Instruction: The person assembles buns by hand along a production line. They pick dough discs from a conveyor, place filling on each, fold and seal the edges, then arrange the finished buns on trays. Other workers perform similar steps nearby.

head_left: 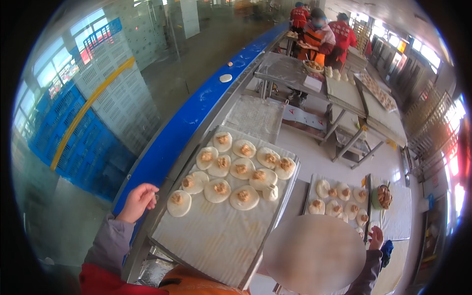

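Observation:
My left hand (139,201) hovers over the blue conveyor's near edge, left of a lined tray (206,250). Its fingers are loosely curled with small gaps, and I make out nothing held. On that tray lie several flat dough rounds (217,191), each topped with brown filling. A closed bun (270,192) sits at their right. My right hand (376,238) is small at the far lower right, with thumb and fingers apart, beside a bowl of brown filling (384,196). A second tray (314,189) with filled dough rounds lies left of that hand. A blurred oval hides part of this area.
The blue conveyor (191,108) runs along the left, with a dough round (225,78) on it. Behind glass stand stacked blue and white crates (83,113). Metal tables (290,69) lie ahead, where several people in red and orange work. Racks (427,113) stand right.

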### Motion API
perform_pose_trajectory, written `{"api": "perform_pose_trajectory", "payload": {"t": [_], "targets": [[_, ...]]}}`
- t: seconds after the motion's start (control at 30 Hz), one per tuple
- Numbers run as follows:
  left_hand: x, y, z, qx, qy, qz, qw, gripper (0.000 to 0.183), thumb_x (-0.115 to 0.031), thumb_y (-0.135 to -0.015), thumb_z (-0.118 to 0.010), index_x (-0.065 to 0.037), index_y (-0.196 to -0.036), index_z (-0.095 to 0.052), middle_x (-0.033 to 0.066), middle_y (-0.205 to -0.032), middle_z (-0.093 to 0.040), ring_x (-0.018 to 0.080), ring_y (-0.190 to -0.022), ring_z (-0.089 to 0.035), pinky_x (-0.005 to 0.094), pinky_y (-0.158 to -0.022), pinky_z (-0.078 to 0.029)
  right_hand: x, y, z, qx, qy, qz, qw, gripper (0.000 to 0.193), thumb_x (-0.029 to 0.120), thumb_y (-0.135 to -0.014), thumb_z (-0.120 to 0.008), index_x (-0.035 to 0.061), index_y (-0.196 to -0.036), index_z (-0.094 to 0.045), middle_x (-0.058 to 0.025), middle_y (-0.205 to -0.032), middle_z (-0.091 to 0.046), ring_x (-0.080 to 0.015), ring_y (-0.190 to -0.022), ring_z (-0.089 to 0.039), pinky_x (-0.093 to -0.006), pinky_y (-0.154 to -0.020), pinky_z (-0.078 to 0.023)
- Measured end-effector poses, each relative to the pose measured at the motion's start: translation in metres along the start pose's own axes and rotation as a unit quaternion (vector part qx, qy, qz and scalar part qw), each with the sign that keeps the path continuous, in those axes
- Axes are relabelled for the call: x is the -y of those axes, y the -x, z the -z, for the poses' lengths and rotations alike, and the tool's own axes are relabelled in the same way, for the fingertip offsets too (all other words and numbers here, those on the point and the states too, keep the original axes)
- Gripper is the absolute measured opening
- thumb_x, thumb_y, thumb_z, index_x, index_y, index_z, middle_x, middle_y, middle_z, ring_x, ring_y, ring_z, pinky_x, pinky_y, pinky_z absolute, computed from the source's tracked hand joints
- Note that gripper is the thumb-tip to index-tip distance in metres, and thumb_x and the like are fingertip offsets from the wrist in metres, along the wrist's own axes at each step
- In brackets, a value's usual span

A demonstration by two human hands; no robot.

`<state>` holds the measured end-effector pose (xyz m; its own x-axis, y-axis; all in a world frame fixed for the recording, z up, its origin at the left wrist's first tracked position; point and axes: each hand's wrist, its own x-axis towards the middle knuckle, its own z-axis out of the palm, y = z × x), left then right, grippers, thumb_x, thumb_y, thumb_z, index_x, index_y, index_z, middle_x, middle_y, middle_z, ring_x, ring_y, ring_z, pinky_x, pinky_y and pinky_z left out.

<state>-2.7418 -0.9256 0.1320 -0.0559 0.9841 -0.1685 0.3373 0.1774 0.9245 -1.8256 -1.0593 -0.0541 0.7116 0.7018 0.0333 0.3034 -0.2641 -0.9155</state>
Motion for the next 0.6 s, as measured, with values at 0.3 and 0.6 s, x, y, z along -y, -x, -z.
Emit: {"api": "perform_pose_trajectory", "payload": {"t": [0.3, 0.6], "targets": [[0.044, -0.159, 0.08, 0.063, 0.094, 0.015, 0.993, 0.02, -0.021, -0.105, -0.051, -0.006, -0.109, -0.064, 0.0027, -0.083, -0.063, 0.0097, -0.069, -0.062, 0.0226, -0.061, -0.05, 0.196, 0.121, -0.151, 0.179, 0.061, 0.1, 0.977, 0.016, 0.008, -0.098, -0.056, 0.0041, -0.11, -0.065, -0.0043, -0.095, -0.069, -0.0116, -0.075, -0.066, -0.0232, -0.063, -0.049], [0.129, -0.31, 0.082, 0.123, 0.172, 0.106, 0.972, 0.023, -0.031, -0.1, -0.06, -0.01, -0.11, -0.061, 0.0036, -0.092, -0.064, 0.0129, -0.075, -0.063, 0.0255, -0.06, -0.052, 0.268, 0.266, -0.279, 0.274, 0.038, 0.005, 0.961, 0.014, 0.001, -0.094, -0.061, -0.0014, -0.105, -0.069, -0.0103, -0.09, -0.074, -0.0149, -0.087, -0.07, -0.0264, -0.072, -0.054]]}}
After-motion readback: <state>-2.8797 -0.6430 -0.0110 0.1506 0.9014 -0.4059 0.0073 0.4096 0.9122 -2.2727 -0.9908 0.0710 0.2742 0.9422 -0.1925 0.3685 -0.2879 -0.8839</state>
